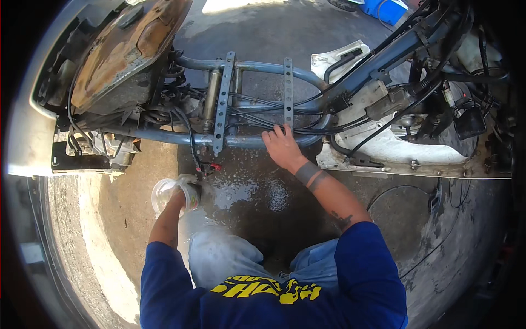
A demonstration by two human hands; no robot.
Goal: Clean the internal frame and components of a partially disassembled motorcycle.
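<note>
Across the view lies a stripped motor scooter with its bluish-grey tubular frame (pixel 246 141) bared. My right hand (pixel 282 147) grips the near frame tube, its fingers curled over the top beside the lower end of a perforated metal strip (pixel 288 90). Lower left, my left hand (pixel 178 198) reaches into a clear plastic tub (pixel 159 194) held above the wet floor. The tub's wall and my wrist hide the fingers, so I cannot make out what they hold. Right behind the tub hangs a cable end with a red connector (pixel 215 166).
A second, longer perforated strip (pixel 223 101) spans the frame. At the left sits a rusty brown tank-like part (pixel 129 52); white body panels (pixel 394 145) are at the right. Black cables run along the frame. Far off stands a blue box (pixel 383 11). Puddles (pixel 235 194) wet the concrete.
</note>
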